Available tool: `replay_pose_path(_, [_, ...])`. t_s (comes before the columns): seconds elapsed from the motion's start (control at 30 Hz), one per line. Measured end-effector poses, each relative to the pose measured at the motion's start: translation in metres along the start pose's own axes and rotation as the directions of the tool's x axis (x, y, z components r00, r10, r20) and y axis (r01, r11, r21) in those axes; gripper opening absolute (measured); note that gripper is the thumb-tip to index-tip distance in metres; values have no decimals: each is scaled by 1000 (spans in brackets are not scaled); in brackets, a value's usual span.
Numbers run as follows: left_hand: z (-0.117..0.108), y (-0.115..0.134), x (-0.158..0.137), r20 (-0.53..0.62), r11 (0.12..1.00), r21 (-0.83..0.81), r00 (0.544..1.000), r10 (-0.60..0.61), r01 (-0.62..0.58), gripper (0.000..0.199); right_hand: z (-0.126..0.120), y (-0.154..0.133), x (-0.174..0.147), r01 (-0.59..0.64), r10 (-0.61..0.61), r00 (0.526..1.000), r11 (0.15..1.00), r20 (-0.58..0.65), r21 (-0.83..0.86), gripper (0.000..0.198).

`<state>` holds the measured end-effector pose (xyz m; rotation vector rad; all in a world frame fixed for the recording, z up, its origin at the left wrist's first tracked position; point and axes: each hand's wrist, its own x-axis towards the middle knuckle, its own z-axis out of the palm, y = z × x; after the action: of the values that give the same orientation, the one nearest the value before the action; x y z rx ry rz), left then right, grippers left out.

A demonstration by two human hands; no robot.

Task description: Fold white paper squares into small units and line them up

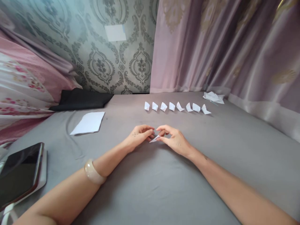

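A small folded piece of white paper, pointed at its lower left end, is between my two hands just above the grey cloth. My right hand pinches its right end between thumb and fingers. On the other side, my left hand is closed, its curled fingers at the paper's left edge; their exact contact is partly hidden. Beyond the hands stands a row of several small folded white paper pieces, some upright and pointed, others opened into a bent shape.
A stack of white paper sheets lies to the left, before a folded black cloth. A dark-screened tablet rests at the near left. Loose white paper is heaped at the back right, beside the curtain.
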<state>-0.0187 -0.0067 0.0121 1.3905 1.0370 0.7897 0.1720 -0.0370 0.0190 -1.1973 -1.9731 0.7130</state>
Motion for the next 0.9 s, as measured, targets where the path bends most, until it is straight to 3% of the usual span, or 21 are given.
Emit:
replay_pose_path(0.07, [2,1,-3,155,988,-140,987,-48,70,31,-7,-6,-3,166,-166,986,982,2,-90,18])
replay_pose_path(0.13, [3,1,-6,303,971,-198,950,-72,136,33,-14,-10,-6,362,-361,932,913,38,-189,13])
replay_pose_path(0.2, [2,2,-7,386,958,-230,919,-74,173,30,-19,-13,-8,472,-473,878,837,66,-279,12])
replay_pose_path(0.37, [1,7,-10,402,919,-286,905,-141,270,22,-26,-14,-11,511,-508,854,779,112,-364,24])
replay_pose_path(0.47, [3,9,-10,405,892,-340,902,-147,298,21,-25,-13,-11,455,-465,884,828,54,-329,31])
replay_pose_path(0.53, [4,9,-9,362,886,-382,924,-121,265,21,-22,-11,-9,343,-364,930,910,-55,-232,42])
replay_pose_path(0.63, [5,8,-8,284,887,-430,958,-47,171,24,-16,-8,-5,133,-117,986,982,-120,134,52])
replay_pose_path(0.7, [5,8,-8,258,884,-453,966,4,117,26,-13,-7,-4,9,-3,1000,919,-14,393,45])
replay_pose_path(0.77, [5,8,-8,248,880,-469,967,53,72,25,-11,-7,-3,-73,27,996,829,91,554,37])
replay_pose_path(0.9, [5,7,-8,234,870,-492,966,114,17,22,-13,-9,-3,-81,3,993,735,115,673,33])
